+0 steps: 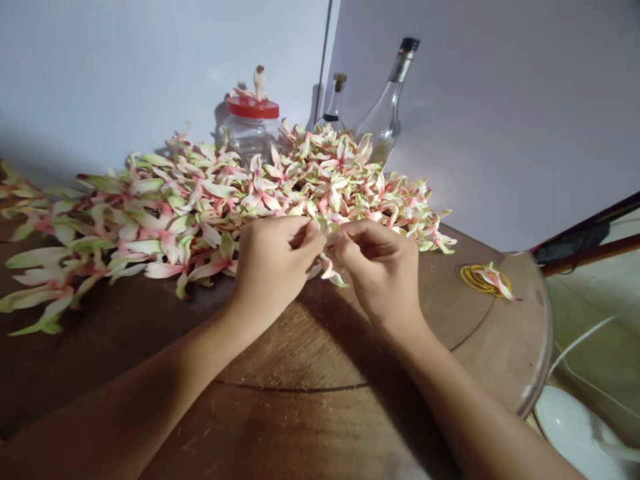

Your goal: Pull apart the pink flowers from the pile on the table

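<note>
Between my two hands, just in front of the heap, is a pink and pale green artificial-looking flower, its petals hanging below my fingertips. My left hand is closed, thumb and forefinger pinching it from the left. From the right, my right hand pinches the same flower, with its other fingers curled in. The fingertips nearly meet, and they hide the middle of the flower. Behind them spreads a large heap of similar flowers across the table.
A clear jar with a red lid stands behind the heap, one flower on top. Two glass bottles, a small one and a tall one, stand beside it. Yellow bands lie near the right edge of the round wooden table.
</note>
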Demonstrator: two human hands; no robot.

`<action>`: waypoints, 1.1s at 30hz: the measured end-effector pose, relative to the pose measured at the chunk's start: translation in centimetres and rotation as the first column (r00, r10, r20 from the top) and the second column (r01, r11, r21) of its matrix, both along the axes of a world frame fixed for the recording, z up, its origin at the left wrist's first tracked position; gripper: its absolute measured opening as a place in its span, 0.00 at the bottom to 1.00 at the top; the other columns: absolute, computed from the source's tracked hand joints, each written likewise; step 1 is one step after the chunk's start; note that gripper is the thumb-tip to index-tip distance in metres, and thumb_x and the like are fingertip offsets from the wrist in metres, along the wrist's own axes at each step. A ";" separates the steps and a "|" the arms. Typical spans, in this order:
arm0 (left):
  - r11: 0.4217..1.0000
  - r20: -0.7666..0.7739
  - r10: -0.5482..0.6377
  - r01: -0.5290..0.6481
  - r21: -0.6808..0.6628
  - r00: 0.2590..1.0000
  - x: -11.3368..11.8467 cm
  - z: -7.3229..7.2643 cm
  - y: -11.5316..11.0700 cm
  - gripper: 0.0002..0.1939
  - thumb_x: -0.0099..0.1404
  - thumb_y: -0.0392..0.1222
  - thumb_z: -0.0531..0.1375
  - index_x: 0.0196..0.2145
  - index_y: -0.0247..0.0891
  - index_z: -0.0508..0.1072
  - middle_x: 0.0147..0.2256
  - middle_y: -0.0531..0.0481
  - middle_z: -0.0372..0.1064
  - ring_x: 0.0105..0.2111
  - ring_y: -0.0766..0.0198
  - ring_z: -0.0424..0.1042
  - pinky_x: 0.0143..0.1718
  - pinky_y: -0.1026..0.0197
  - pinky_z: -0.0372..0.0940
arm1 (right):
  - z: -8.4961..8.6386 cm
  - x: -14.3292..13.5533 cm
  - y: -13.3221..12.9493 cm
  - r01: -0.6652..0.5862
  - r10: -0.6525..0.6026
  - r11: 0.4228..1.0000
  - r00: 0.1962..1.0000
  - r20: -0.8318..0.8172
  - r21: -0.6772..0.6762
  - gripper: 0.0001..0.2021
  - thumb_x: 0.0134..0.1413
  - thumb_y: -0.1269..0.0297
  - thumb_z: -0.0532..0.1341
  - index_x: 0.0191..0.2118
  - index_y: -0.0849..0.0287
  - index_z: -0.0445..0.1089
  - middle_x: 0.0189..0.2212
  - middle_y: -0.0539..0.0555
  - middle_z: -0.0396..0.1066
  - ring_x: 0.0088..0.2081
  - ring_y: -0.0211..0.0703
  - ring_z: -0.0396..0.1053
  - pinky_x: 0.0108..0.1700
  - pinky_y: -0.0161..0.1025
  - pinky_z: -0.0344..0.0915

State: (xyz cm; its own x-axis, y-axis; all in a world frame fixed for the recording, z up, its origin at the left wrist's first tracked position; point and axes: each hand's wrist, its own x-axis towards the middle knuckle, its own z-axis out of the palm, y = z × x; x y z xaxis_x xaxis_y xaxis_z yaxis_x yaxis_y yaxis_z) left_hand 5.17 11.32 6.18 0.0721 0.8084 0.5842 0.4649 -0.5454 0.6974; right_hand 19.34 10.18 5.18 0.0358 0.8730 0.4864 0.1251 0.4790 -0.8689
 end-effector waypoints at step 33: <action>0.969 -0.169 0.008 0.034 0.244 0.986 -1.6 -0.4 2.2 0.04 0.65 0.33 0.62 0.39 0.35 0.77 0.41 0.45 0.76 0.43 0.58 0.75 0.47 0.55 0.69 | 0.9 1.3 0.4 0.001 -0.002 1.000 0.999 0.046 0.008 0.07 0.59 0.61 0.66 0.40 0.58 0.76 0.29 0.51 0.76 0.28 0.36 0.72 0.30 0.34 0.70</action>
